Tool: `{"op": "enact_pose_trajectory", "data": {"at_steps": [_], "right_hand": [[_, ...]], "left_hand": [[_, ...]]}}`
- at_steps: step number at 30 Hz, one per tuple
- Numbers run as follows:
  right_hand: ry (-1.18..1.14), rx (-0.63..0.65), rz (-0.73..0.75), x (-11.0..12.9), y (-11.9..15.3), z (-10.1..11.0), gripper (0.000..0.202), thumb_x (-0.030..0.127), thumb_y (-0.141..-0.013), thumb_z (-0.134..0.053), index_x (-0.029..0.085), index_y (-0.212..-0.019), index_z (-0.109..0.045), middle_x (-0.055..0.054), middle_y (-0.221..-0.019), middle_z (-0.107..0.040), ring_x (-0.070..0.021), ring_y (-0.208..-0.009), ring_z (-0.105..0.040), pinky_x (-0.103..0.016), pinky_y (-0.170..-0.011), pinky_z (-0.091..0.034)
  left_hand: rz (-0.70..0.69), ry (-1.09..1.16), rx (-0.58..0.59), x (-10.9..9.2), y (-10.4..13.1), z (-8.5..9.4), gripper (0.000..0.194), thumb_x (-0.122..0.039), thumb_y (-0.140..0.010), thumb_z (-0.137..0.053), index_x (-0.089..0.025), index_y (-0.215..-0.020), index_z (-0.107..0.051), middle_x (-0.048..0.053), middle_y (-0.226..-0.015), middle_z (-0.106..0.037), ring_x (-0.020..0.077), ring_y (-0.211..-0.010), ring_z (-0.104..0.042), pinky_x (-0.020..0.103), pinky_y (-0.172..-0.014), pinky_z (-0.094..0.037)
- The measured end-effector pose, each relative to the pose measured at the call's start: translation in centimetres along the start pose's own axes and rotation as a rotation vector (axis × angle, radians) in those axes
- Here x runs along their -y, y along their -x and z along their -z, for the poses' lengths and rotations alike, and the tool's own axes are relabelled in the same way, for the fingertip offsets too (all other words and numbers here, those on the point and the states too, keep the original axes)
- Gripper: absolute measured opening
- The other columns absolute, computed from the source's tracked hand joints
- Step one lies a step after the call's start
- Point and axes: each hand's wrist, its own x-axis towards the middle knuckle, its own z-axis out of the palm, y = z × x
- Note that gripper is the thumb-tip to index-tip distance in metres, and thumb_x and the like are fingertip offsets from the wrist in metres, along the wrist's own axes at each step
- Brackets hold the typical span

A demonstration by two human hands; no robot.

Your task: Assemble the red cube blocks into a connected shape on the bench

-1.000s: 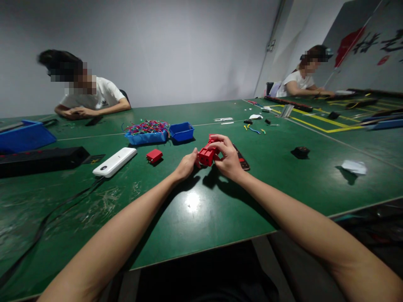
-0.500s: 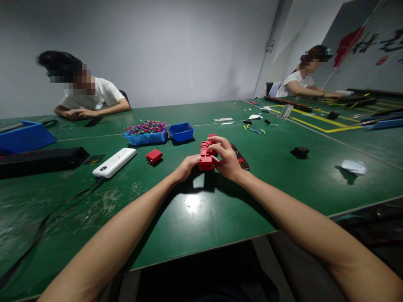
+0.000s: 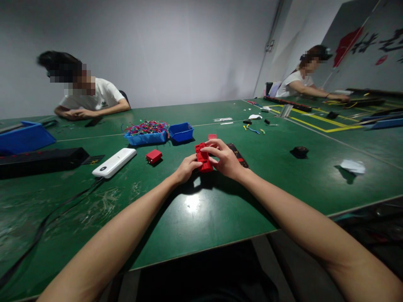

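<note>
At a green worktable [image 3: 195, 226], two people in white shirts sit across from me, one [image 3: 100, 94] at 10 o'clock from my hands, the other [image 3: 291, 84] at 2 o'clock. A large blue bin [image 3: 28, 138] and a long black bar [image 3: 40, 162] lie at 9 to 10 o'clock; nearer, at 9, lies a white oblong device [image 3: 115, 162]. A wire-filled blue tray [image 3: 146, 137] sits at 10, beside a smaller blue tray [image 3: 181, 133] at 11.

My left hand [image 3: 185, 168], narrowed to a pinch, grips the left side of a red plastic part [image 3: 204, 161] directly before me, while my right hand [image 3: 225, 159] curls its fingers on the right side, covering some of it. That hand also partly hides a flat dark device [image 3: 234, 152] at 2 to 3 o'clock. White crumpled scrap [image 3: 352, 167] and a black block [image 3: 299, 152] rest at 3. A red block [image 3: 154, 157] lies at 9; a small red piece [image 3: 212, 136] shows past my fingers at 12, its lower portion hidden.
</note>
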Motion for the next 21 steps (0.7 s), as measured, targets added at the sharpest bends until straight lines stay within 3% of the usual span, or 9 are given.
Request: {"op": "enact_pose_trajectory", "data": {"at_steps": [5,8,12,16,18,21], "right_hand": [[-0.091,-0.053,-0.048,0.4,-0.1,0.1,0.033,0.012,-0.079,-0.058,0.026,-0.109,-0.065,-0.008,-0.114,-0.056,-0.0202,-0.103,-0.058,-0.036,-0.090,-0.049],[-0.158,-0.107,-0.157,0.4,-0.3,0.2,0.034,0.012,-0.077,-0.059,0.025,-0.108,-0.065,-0.007,-0.111,-0.059,-0.0210,-0.104,-0.058,-0.036,-0.090,-0.048],[-0.309,-0.210,-0.342,-0.6,-0.2,-0.2,0.024,0.027,-0.080,-0.061,0.022,-0.103,-0.066,-0.007,-0.105,-0.061,-0.0206,-0.094,-0.060,-0.033,-0.081,-0.050],[-0.456,-0.201,-0.510,-1.3,-0.2,-0.6,0.035,0.051,-0.079,-0.063,0.018,-0.091,-0.068,-0.007,-0.091,-0.064,-0.0197,-0.082,-0.059,-0.031,-0.075,-0.048],[-0.566,-0.168,-0.586,-1.2,-0.2,-0.7,0.042,0.057,-0.076,-0.064,0.016,-0.086,-0.067,-0.005,-0.080,-0.064,-0.0171,-0.072,-0.057,-0.029,-0.069,-0.048],[-0.666,-0.091,-0.635,-0.6,-0.2,-1.0,0.046,0.061,-0.070,-0.067,0.015,-0.078,-0.065,-0.002,-0.070,-0.063,-0.0146,-0.063,-0.055,-0.027,-0.063,-0.045]], "left_hand": [[-0.143,-0.111,-0.027,-1.0,0.3,-0.2,0.044,-0.042,-0.087,-0.042,-0.016,-0.117,-0.063,0.010,-0.125,-0.061,0.0270,-0.114,-0.056,0.040,-0.099,-0.042],[-0.243,-0.242,-0.029,-1.4,0.5,-0.3,0.045,-0.043,-0.093,-0.036,-0.017,-0.118,-0.062,0.010,-0.129,-0.057,0.0249,-0.121,-0.051,0.038,-0.106,-0.036],[-0.197,-0.383,-0.096,-1.4,0.6,-0.6,0.047,-0.044,-0.095,-0.032,-0.016,-0.090,-0.069,0.008,-0.101,-0.063,0.0187,-0.094,-0.060,0.031,-0.089,-0.046],[-0.157,-0.515,-0.185,-1.3,0.5,-0.9,0.046,-0.044,-0.094,-0.037,-0.017,-0.065,-0.061,0.003,-0.072,-0.056,0.0136,-0.069,-0.054,0.027,-0.073,-0.044],[-0.143,-0.547,-0.249,-1.3,0.3,-1.0,0.044,-0.045,-0.094,-0.039,-0.017,-0.066,-0.058,0.002,-0.070,-0.054,0.0132,-0.067,-0.052,0.027,-0.069,-0.043],[-0.084,-0.488,-0.298,-1.2,0.0,-1.0,0.037,-0.047,-0.092,-0.042,-0.016,-0.082,-0.060,0.002,-0.078,-0.058,0.0129,-0.069,-0.052,0.026,-0.068,-0.043]]}}
